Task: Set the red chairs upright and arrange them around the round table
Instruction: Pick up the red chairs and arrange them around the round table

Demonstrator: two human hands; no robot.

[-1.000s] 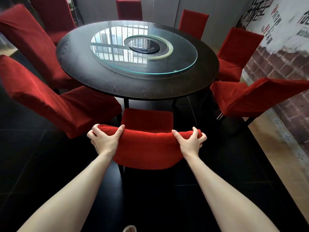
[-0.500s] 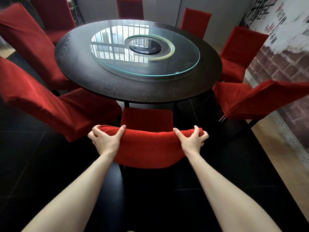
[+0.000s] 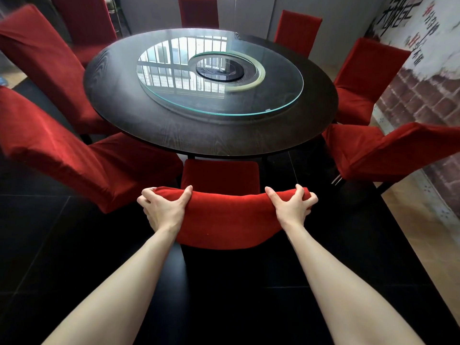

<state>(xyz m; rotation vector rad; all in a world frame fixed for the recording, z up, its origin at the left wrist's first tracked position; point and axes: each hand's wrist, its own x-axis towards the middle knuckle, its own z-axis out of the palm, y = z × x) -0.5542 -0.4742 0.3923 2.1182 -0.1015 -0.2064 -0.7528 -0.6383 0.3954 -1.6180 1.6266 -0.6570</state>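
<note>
A red-covered chair (image 3: 224, 217) stands upright right in front of me, its seat partly tucked under the near edge of the dark round table (image 3: 174, 135). My left hand (image 3: 163, 209) grips the left end of its backrest top. At the right end, my right hand (image 3: 292, 207) grips the same backrest. Several other red chairs ring the table: one at near left (image 3: 74, 155), one behind it at left (image 3: 47, 63), one at near right (image 3: 388, 150), and more along the far side.
A round glass turntable (image 3: 273, 105) lies on the tabletop. A brick-pattern wall (image 3: 428, 100) with printed lettering runs along the right, with a strip of lighter floor beside it. The floor under me is black tile.
The chair has slid a little further under the table's edge, with both hands still on its backrest. The view has moved slightly closer to the table.
</note>
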